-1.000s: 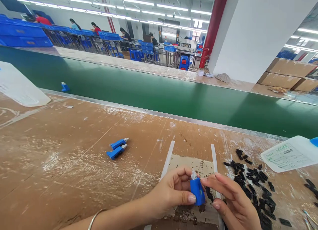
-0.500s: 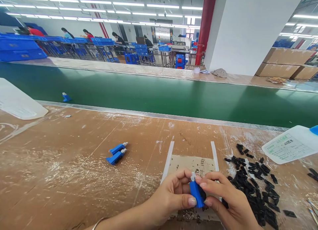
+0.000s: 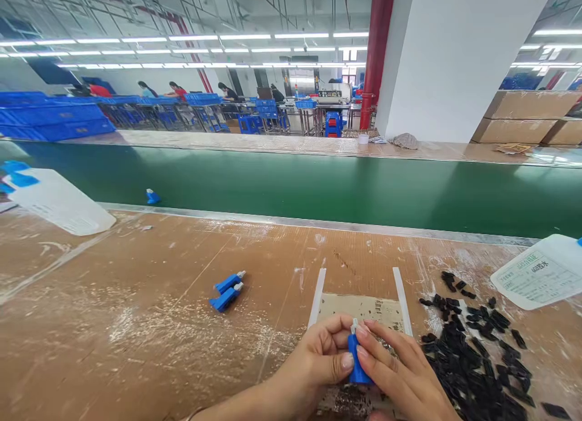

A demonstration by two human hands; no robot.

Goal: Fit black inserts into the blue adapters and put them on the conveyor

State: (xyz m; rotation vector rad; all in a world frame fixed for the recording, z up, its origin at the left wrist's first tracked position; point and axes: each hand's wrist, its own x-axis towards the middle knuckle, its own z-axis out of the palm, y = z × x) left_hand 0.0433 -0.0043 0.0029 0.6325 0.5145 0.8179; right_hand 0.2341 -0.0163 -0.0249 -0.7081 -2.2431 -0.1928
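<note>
My left hand is closed on a blue plastic part with a whitish tip, its thumb on the near side and fingers behind. The part is upright over a beige sheet on the worktable. My right hand presses its fingers on the right side of the same part; its thumb is mostly hidden low down. Two more blue parts with pale tips lie side by side to the left. Close to my right hand, a heap of small black plastic pieces is spread out.
White tape strips flank the sheet. White bottles with blue caps lie left and right. Beyond the table edge runs a green conveyor belt, carrying one small blue part. Blue crates stand far left; several people sit behind.
My right fingers have moved across the blue part's face, covering the dark patch seen beside it earlier. The right thumb has dropped away below. The whole view has shifted slightly.
</note>
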